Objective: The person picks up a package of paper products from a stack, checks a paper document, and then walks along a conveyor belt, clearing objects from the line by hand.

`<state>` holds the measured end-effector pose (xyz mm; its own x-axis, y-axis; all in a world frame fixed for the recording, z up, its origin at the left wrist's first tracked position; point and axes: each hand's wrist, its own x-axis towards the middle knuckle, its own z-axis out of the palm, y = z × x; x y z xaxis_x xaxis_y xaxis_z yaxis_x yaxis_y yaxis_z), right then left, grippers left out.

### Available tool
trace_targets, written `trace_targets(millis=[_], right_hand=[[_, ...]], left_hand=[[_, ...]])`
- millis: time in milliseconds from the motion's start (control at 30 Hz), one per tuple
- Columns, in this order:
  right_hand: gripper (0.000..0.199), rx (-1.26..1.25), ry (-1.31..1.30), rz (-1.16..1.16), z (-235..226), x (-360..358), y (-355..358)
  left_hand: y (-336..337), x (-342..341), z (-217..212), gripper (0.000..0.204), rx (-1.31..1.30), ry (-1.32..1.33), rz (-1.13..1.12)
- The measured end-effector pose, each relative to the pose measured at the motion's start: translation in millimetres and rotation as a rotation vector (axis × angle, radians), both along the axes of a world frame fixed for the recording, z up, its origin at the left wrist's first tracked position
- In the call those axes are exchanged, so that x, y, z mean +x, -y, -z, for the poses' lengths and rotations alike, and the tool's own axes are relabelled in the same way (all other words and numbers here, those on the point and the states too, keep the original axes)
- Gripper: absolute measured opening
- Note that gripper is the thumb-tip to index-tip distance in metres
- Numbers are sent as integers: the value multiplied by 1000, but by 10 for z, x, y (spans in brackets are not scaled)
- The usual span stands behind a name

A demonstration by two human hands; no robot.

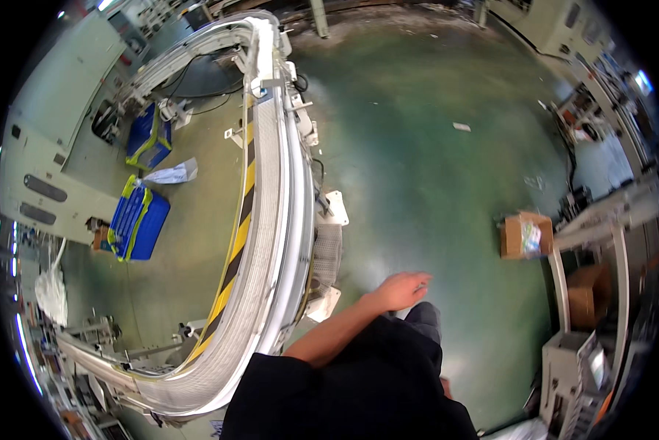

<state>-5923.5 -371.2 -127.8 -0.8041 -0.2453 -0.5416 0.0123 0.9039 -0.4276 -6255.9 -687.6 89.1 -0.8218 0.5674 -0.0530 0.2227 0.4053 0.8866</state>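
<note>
One left hand point(405, 290) is hanging empty above the floor point(454, 183).
Its fingers point(419, 278) are pointing right, slightly apart, the forearm point(337, 334) slanting; at left the conveyor point(268, 198) is stretching lengthwise away, bending at both ends; the black shirt point(344, 396) is hiding most of the right hand point(445, 386), its state unclear.

Is a long conveyor point(267, 213) with a grey segmented belt point(269, 165) and white side rails point(294, 213). Runs lengthwise on the left, curving leftward at both ends, with yellow-and-black striping point(241, 233) along the inner edge.
</note>
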Motion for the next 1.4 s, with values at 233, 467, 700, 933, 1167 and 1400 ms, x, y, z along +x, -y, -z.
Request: trace_targets(millis=[233, 467, 700, 933, 1167, 1400], right_hand=[[25, -127, 130, 539, 69, -2304, -583], [17, -682, 705, 936, 405, -6377, -1707], [37, -321, -339, -36, -1605, -10746, 1041], [31, -649, 6, -863, -3157, -11218, 4718], [39, -528, -464, -1579, -3088, -11235, 7203], [61, -119, -320, -2078, -2623, -11209, 7985]], left_hand=[[691, -2002, -1453, 21, 95, -306, -655], [1898, -3666, -2486, 28, -137, -581, -1035], [3523, -4944, -2261, 33, -550, -202, -1110], [4538, -6016, -1533, 39, -899, 619, -950], [4625, -6320, -623, 45, -1156, 625, -1008], [4635, -6436, -472, 57, -1018, 816, -1291]])
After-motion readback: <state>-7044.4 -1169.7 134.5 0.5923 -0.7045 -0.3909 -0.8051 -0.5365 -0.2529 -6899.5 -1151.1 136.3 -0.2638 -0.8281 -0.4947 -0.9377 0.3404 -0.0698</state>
